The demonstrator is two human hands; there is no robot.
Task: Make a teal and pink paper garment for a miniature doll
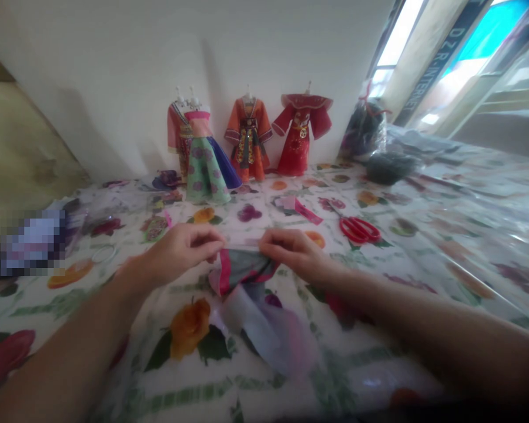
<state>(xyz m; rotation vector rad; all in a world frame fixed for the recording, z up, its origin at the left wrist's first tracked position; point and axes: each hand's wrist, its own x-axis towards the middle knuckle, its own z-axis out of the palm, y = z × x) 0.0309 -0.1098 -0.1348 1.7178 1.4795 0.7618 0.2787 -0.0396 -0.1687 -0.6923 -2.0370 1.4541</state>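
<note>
Between my two hands a small doll garment is stretched, grey with bright pink trim. A sheer pale blue and pink piece of cloth hangs below it toward the tablecloth. My left hand pinches the garment's upper left corner between thumb and fingers. At the upper right edge, my right hand grips it the same way. The sheer cloth's lower end is blurred, and I cannot tell whether it is sewn to the garment.
Dressed doll forms stand by the wall: a green skirt, an orange robe and a red robe. Red-handled scissors and pink scraps lie on the fruit-print tablecloth. Clear plastic sheeting covers the right side.
</note>
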